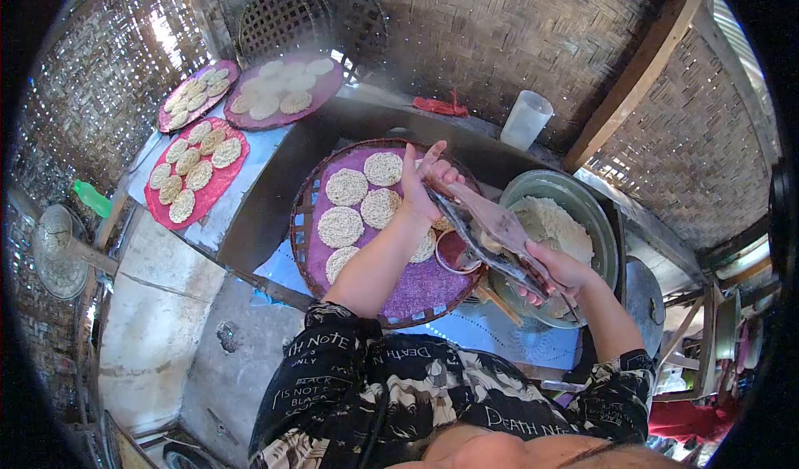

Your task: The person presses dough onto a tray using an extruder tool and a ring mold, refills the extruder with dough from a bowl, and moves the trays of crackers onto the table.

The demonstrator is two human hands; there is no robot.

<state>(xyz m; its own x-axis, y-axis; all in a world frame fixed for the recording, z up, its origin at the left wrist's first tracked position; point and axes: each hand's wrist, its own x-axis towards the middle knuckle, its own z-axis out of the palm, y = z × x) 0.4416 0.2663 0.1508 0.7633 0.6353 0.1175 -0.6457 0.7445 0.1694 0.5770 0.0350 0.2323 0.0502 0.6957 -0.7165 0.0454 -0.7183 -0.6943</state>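
Note:
A long wooden press-like tool (491, 223) slants between my two hands, with something pale between its parts. My left hand (423, 182) supports its upper left end, palm under it and several fingers stretched out. At the lower right end, my right hand (559, 273) has its fingers wrapped round the tool. Beneath them lies a round tray with purple cloth (424, 298), bearing several pale noodle-like discs (346, 187). A small bowl with red contents (454, 251) sits at the tray's right side. To the right, a green basin (612, 236) holds pale dough-like matter (556, 226).
Two round purple trays (312, 107) (171, 121) and a red cloth (208, 198) with more discs stand at the upper left. A clear plastic container (527, 121) is at the back right, near a red item (441, 107). A wooden post (637, 74) rises there.

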